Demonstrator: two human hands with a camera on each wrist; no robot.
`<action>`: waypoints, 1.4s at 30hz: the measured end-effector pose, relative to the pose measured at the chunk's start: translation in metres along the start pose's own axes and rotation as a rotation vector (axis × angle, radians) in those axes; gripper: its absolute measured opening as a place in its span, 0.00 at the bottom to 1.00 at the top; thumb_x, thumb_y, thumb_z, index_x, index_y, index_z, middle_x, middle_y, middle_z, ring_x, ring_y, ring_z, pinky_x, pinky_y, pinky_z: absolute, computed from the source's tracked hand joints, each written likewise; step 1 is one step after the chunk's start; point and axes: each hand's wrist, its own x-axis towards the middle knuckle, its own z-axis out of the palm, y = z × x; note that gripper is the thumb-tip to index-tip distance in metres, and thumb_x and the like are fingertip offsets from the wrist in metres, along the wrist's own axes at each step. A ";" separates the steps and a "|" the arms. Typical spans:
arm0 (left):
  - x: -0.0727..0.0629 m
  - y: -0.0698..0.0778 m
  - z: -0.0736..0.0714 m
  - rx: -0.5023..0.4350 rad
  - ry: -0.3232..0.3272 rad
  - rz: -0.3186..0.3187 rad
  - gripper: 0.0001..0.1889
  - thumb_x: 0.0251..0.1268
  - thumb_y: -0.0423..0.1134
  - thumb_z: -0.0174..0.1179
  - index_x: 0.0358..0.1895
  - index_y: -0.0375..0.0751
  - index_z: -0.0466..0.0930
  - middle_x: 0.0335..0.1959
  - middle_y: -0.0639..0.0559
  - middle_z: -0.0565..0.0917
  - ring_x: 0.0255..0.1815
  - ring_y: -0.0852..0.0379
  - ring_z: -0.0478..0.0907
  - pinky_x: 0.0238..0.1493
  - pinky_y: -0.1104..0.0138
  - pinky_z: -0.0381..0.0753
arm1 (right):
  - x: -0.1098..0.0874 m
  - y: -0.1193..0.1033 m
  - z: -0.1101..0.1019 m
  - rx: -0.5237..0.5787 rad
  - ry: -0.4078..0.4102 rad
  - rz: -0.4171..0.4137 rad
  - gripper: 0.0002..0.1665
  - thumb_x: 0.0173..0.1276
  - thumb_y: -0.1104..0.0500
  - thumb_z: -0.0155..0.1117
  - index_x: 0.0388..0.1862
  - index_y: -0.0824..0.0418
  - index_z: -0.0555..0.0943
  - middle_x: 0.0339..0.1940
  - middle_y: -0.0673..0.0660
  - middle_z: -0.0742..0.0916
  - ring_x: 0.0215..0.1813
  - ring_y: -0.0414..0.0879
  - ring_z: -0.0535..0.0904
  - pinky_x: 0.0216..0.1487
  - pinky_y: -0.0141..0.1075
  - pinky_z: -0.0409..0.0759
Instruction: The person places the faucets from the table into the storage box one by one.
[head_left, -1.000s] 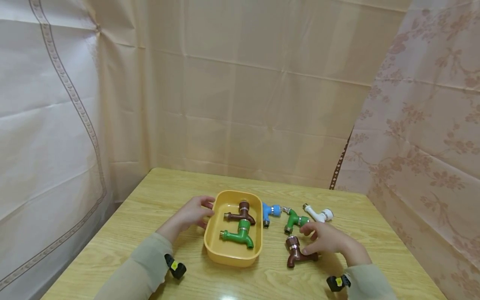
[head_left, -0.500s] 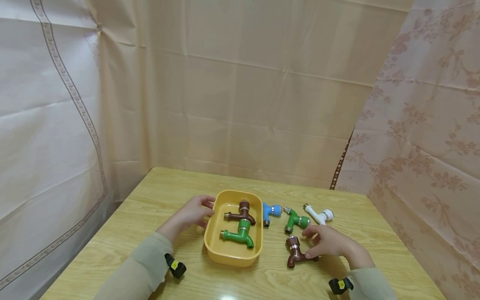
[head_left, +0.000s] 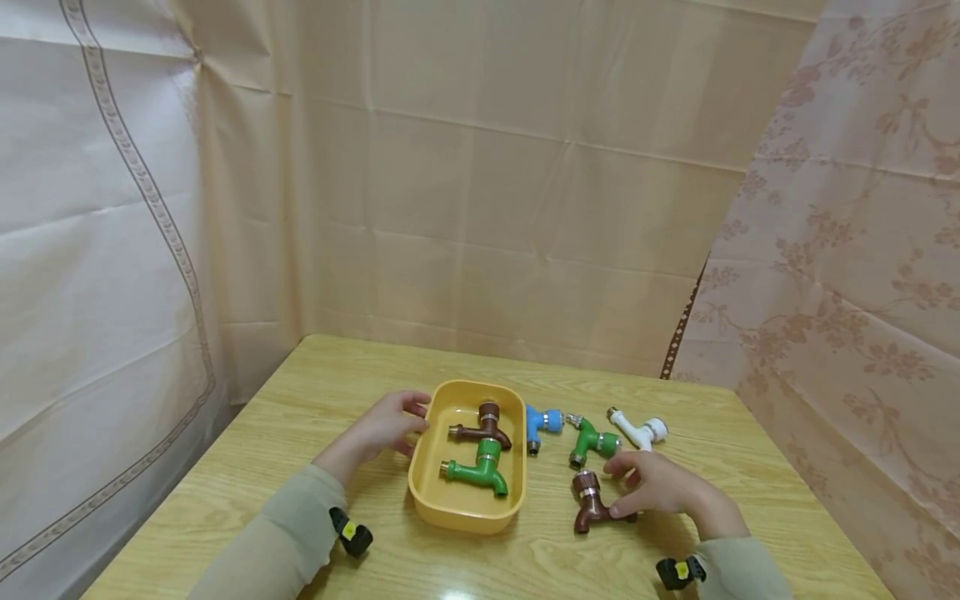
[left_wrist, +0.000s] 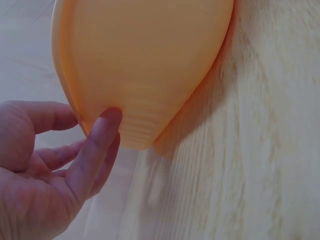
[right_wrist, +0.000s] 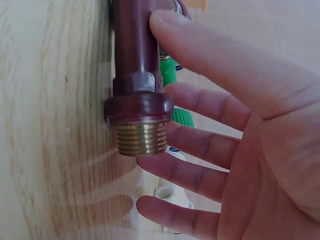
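Observation:
My left hand (head_left: 388,422) is at the left side of a yellow plastic basin (head_left: 467,517), its fingers lightly bent against the outer wall and rim. Inside the basin lie a brown faucet (head_left: 480,432) and a green faucet (head_left: 480,472). My right hand (head_left: 660,483) is over another brown faucet (head_left: 590,504) on the table. The right wrist view shows the thumb touching the body of this brown faucet (right_wrist: 137,50), above its brass thread, with the other fingers loosely extended behind it.
Right of the basin lie a blue faucet (head_left: 542,423), a green faucet (head_left: 592,442) and a white faucet (head_left: 641,430). They rest on a wood-grain table (head_left: 360,367). Cloth curtains (head_left: 480,208) surround its back and sides.
My right hand has shifted slightly to the right and down, its thumb still at the brown faucet. The left hand and basin stay in place.

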 end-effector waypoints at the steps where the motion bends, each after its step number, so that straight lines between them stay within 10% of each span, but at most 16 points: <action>1: 0.000 0.000 0.000 0.001 0.002 0.000 0.28 0.67 0.26 0.60 0.71 0.30 0.68 0.56 0.34 0.76 0.45 0.45 0.82 0.32 0.55 0.89 | 0.000 0.000 0.000 -0.001 0.003 0.003 0.32 0.57 0.53 0.82 0.57 0.62 0.81 0.52 0.58 0.83 0.52 0.56 0.79 0.52 0.53 0.81; 42: 0.000 -0.001 -0.003 0.009 -0.011 0.009 0.28 0.67 0.26 0.60 0.71 0.31 0.69 0.56 0.35 0.76 0.45 0.45 0.83 0.32 0.55 0.89 | 0.005 0.004 0.007 0.060 -0.039 -0.102 0.15 0.60 0.62 0.78 0.46 0.59 0.86 0.43 0.53 0.86 0.46 0.50 0.80 0.41 0.34 0.82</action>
